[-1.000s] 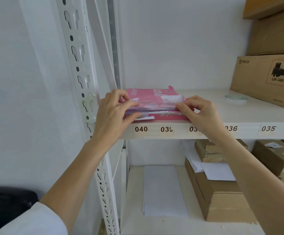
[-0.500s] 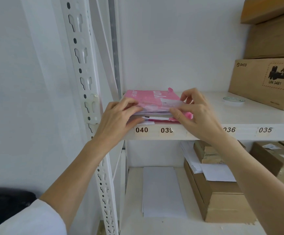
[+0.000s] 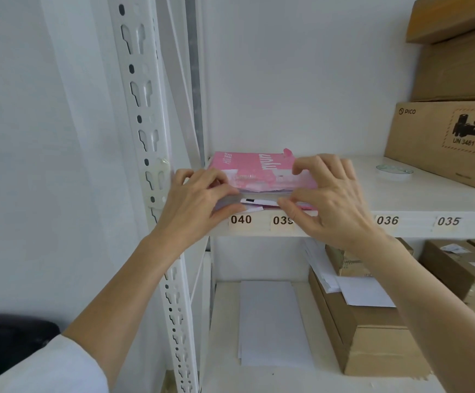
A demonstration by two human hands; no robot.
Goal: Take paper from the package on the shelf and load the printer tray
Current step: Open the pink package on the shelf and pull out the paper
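Both hands are up at the shelf, working the front end of the pink paper package. The package lies flat at the left end of the white shelf board, right above the number labels 040 and 039, tucked in beside the perforated white upright.

The left hand is at the package's near left corner, fingers curled, thumb and forefinger pinched in on the torn wrapper and the edge of the paper there. The right hand is at the near right corner: its upper fingers are bent over the top of the pink wrapper, its thumb and lower fingers are pressed in below, so it clasps the open end of the package between them. Between the two hands a strip of white sheets shows at the mouth of the wrapper.

Further right on the same shelf sits a small round clear lid-like object, and beyond it a brown PICO carton with more cartons stacked on top. On the shelf below, loose white sheets lie flat, next to a long brown box with papers resting on it.
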